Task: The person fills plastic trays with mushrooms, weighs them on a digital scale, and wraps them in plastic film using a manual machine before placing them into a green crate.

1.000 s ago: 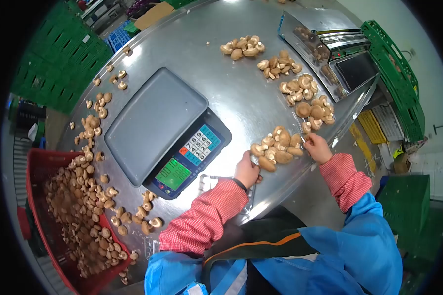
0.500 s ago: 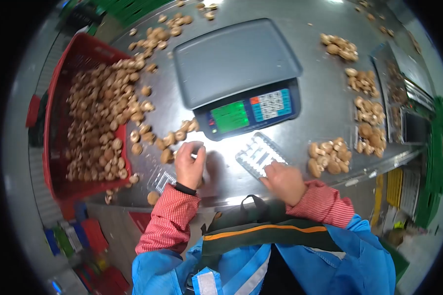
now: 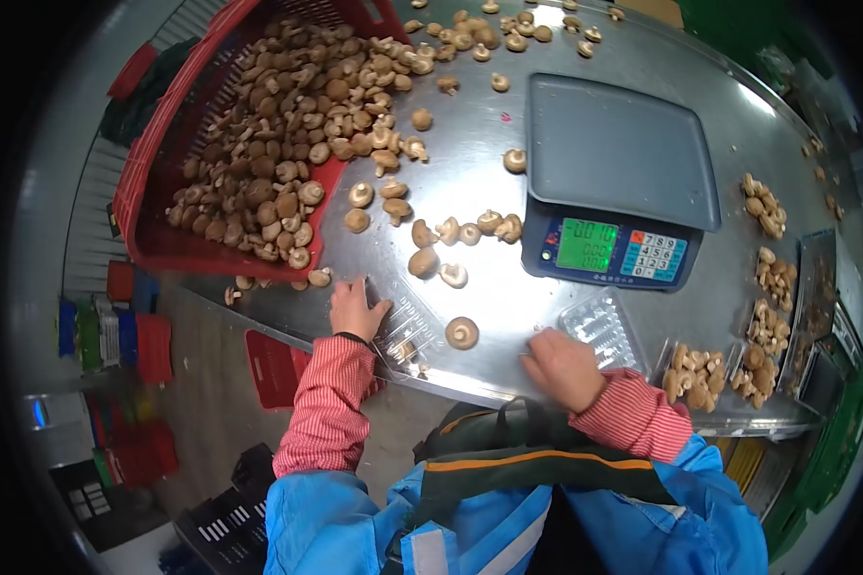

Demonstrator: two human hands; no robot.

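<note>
My left hand (image 3: 357, 312) is at the table's front edge, thumb and fingers apart, touching or right beside the left side of a clear plastic tray (image 3: 414, 316). A small mushroom piece shows by that tray's lower end. My right hand (image 3: 564, 368) is low over the tabletop, fingers loosely bent and apart, with nothing visible in them. Just beyond it lies a second clear ribbed tray (image 3: 599, 326). A single brown mushroom (image 3: 461, 333) sits cap up between the hands. Several more mushrooms (image 3: 453, 275) lie loose behind it.
A red crate (image 3: 177, 172) heaped with mushrooms (image 3: 268, 163) tips onto the table at left. The grey scale (image 3: 618, 149) with a lit green display stands at back centre. Filled mushroom trays (image 3: 695, 376) line the right side. A red crate (image 3: 273, 369) sits below the edge.
The view has swung left, so the scale appears further right. My left hand has moved from above the mushrooms to the left tray's side. My right hand has come off the ribbed tray.
</note>
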